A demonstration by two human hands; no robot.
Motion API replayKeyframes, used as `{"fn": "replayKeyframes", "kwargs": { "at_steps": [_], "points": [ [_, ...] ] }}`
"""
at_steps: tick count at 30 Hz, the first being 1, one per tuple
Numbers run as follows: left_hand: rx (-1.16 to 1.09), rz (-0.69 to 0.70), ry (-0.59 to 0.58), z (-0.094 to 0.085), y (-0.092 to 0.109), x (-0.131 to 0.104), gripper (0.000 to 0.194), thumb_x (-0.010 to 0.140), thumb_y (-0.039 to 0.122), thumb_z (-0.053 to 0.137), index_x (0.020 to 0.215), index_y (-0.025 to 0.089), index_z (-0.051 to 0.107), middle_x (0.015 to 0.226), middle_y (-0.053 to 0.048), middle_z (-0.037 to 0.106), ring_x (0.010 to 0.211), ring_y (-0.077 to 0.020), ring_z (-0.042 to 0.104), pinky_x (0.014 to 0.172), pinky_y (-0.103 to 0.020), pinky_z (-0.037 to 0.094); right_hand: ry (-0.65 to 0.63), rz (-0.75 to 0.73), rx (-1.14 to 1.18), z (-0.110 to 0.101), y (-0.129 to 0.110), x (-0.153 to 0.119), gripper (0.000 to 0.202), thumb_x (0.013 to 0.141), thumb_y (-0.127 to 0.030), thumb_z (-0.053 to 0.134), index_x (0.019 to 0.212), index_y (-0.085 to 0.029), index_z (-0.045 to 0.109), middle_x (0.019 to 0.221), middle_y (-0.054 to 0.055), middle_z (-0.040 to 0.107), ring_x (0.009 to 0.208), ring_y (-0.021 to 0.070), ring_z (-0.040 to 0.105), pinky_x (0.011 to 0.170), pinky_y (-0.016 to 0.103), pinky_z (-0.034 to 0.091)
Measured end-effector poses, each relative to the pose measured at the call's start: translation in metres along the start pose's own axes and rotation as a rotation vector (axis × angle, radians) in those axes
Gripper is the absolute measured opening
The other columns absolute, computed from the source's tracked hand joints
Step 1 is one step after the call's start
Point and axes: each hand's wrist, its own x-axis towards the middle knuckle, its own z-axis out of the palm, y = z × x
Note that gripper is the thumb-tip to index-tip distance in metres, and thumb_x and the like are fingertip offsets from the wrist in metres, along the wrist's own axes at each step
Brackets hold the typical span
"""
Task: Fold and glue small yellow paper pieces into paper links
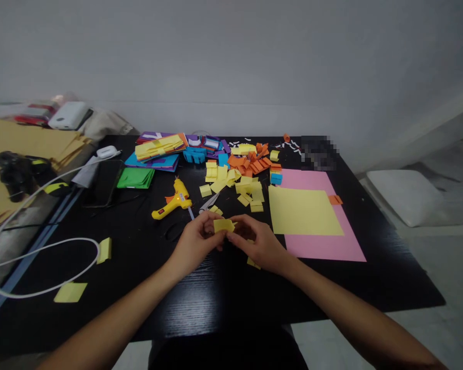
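Note:
Between my two hands is a small piece of yellow paper [223,225], which looks folded. My left hand [198,235] pinches its left side, and my right hand [259,240] has its fingertips closed on the right side. Several yellow paper pieces [250,190] lie just beyond my hands, and a few stick out beside and under my right hand. A pair of scissors [208,203] rests past my left hand, partly hidden. Left of it lies a yellow glue gun [173,200] with a glue stick in its back end.
Yellow [304,210] and pink sheets [324,249] lie at right. Orange folded pieces [250,162] and stacked coloured paper [160,146] sit at the back. Green paper [136,178], a phone [103,182] and a looping white cable [42,250] are at left. A wall stands behind.

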Motion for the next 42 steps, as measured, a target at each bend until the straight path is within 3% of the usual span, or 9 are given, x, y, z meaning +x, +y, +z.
{"fn": "replayKeyframes", "kwargs": {
  "at_steps": [2, 8, 17, 26, 33, 42],
  "points": [
    [0.049, 0.015, 0.012, 0.001, -0.001, -0.001, 0.027, 0.078, 0.029, 0.078, 0.096, 0.017, 0.062, 0.075, 0.001, 0.068, 0.058, -0.0112, 0.064, 0.054, -0.022, 0.056, 0.052, -0.009, 0.077, 0.006, 0.008, 0.002, 0.021, 0.091, -0.039, 0.070, 0.102, -0.022, 0.068, 0.083, 0.003, 0.074, 0.071, 0.0184, 0.070, 0.065, 0.032, 0.058],
    [0.144, 0.045, -0.008, 0.002, -0.002, -0.005, 0.022, 0.083, 0.028, 0.073, 0.100, 0.018, 0.064, 0.078, -0.001, 0.070, 0.063, -0.0132, 0.068, 0.059, -0.024, 0.058, 0.112, -0.016, 0.217, 0.012, 0.019, 0.001, 0.018, 0.088, -0.034, 0.072, 0.102, -0.022, 0.071, 0.081, 0.002, 0.074, 0.068, 0.0176, 0.069, 0.068, 0.034, 0.058],
    [0.182, 0.032, -0.074, 0.002, 0.002, -0.006, 0.020, 0.088, 0.026, 0.067, 0.105, 0.017, 0.061, 0.079, -0.001, 0.071, 0.068, -0.0137, 0.069, 0.064, -0.025, 0.058, 0.123, 0.018, 0.300, 0.013, 0.023, 0.000, 0.021, 0.085, -0.039, 0.076, 0.098, -0.023, 0.071, 0.081, 0.001, 0.074, 0.066, 0.0173, 0.069, 0.067, 0.034, 0.059],
    [0.229, 0.049, -0.046, 0.002, 0.000, -0.004, 0.020, 0.088, 0.027, 0.068, 0.104, 0.017, 0.062, 0.074, 0.001, 0.068, 0.062, -0.0122, 0.066, 0.060, -0.024, 0.054, 0.141, 0.007, 0.283, 0.013, 0.025, -0.001, 0.020, 0.084, -0.034, 0.075, 0.101, -0.024, 0.069, 0.082, 0.001, 0.074, 0.068, 0.0177, 0.070, 0.069, 0.035, 0.059],
    [0.370, 0.142, 0.025, 0.003, -0.008, -0.005, 0.019, 0.086, 0.025, 0.068, 0.104, 0.020, 0.063, 0.077, 0.002, 0.069, 0.065, -0.0130, 0.067, 0.061, -0.023, 0.052, 0.215, -0.035, 0.152, 0.016, 0.021, -0.003, 0.018, 0.088, -0.036, 0.072, 0.101, -0.024, 0.069, 0.096, 0.005, 0.074, 0.085, 0.0221, 0.071, 0.080, 0.037, 0.059],
    [0.613, 0.308, 0.067, 0.006, -0.012, -0.013, 0.035, 0.079, 0.007, 0.065, 0.110, 0.022, 0.063, 0.097, 0.000, 0.076, 0.081, -0.0154, 0.073, 0.071, -0.025, 0.057, 0.271, -0.024, 0.080, 0.019, 0.019, -0.004, 0.008, 0.088, -0.026, 0.063, 0.088, -0.020, 0.069, 0.074, 0.001, 0.067, 0.064, 0.0170, 0.063, 0.061, 0.029, 0.050]
  ]
}}
